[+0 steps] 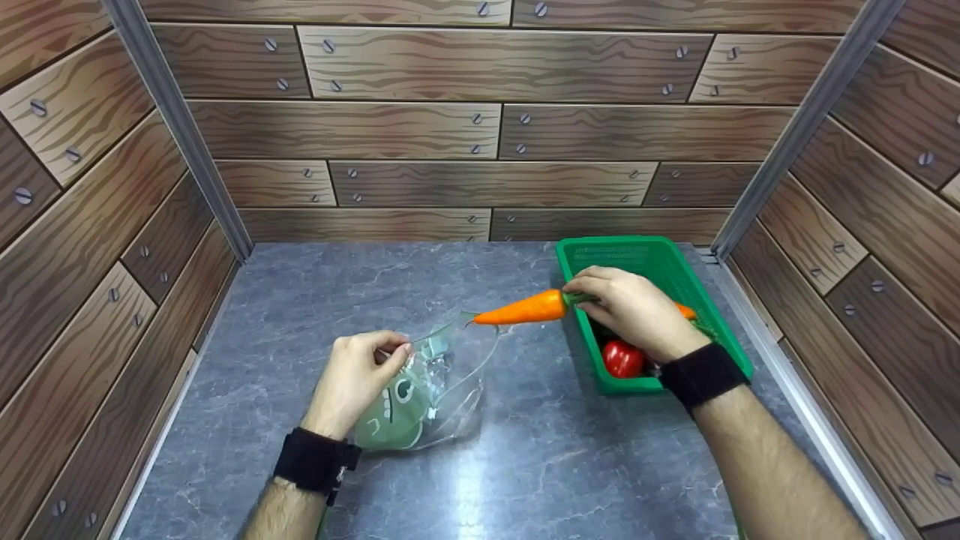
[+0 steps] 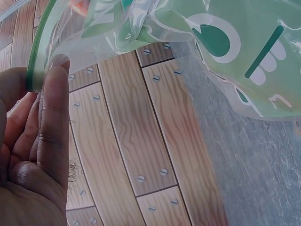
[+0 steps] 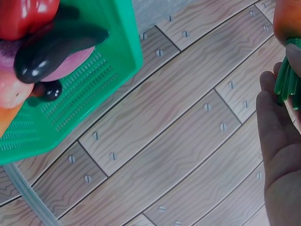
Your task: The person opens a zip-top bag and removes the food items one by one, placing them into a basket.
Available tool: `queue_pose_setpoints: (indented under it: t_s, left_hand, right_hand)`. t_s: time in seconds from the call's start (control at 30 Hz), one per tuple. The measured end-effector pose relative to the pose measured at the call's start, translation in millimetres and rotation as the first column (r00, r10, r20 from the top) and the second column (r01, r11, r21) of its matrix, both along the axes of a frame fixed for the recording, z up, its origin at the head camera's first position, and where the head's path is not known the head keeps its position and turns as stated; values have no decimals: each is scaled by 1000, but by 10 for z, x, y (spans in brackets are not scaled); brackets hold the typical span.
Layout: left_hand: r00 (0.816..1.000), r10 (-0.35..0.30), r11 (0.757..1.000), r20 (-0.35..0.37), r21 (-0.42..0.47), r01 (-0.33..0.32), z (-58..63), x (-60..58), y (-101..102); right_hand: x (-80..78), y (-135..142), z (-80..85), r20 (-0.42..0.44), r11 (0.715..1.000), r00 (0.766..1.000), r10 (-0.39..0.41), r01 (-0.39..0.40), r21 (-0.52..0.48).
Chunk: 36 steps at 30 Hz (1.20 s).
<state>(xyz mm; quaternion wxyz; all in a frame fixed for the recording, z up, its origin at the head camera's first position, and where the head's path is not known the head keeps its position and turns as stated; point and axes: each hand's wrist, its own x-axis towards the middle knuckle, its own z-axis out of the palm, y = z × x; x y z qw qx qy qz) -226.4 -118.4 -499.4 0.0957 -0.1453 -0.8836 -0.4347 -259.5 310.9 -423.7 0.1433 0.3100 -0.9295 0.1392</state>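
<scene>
My left hand (image 1: 365, 373) pinches the rim of a clear zip bag (image 1: 409, 409) printed with a green cartoon face. In the left wrist view, thumb and fingers hold the bag's green zip edge (image 2: 37, 52). My right hand (image 1: 630, 307) grips a carrot (image 1: 525, 307) by its green stalks (image 3: 287, 80). The carrot lies nearly level, its thin tip pointing left at the bag's open mouth and overlapping the rim in the head view. Beneath the right hand stands a green basket (image 1: 724, 330) holding a red bell pepper (image 1: 622, 358).
Inside the basket, the right wrist view also shows a dark eggplant (image 3: 56, 44), something purple (image 3: 70, 66) and other produce. Grey marbled tabletop (image 1: 315, 292) lies under everything. Wood-patterned walls (image 1: 480, 127) with metal corner rails close in the back and both sides.
</scene>
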Motion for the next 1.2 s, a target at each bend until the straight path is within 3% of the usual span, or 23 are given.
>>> queue_pose_setpoints:
  t_s: [0.23, 0.57, 0.83, 1.03, 1.2]
  left_hand:
    - [1000, 2, 1000, 3, -2, -2, -16, -10, -2]
    - [1000, 2, 1000, -11, 1, -2, -12, -4, -10]
    - [1000, -1, 1000, 2, 10, 1, -18, 1, -9]
    - [1000, 3, 1000, -16, 3, -3, -49, -5, -19]
    - [1000, -3, 1000, -16, 8, 3, -51, -5, -17]
  right_hand:
    - [8, 162, 72, -27, 999, 999, -21, 20, -33]
    - [-40, 464, 124, 14, 981, 984, -177, 178, -82]
    - [-125, 733, -32, 46, 933, 943, -330, 333, -135]
    - [-194, 864, -145, 18, 903, 914, -404, 402, -150]
    - [-257, 927, -225, 43, 879, 888, -458, 459, -125]
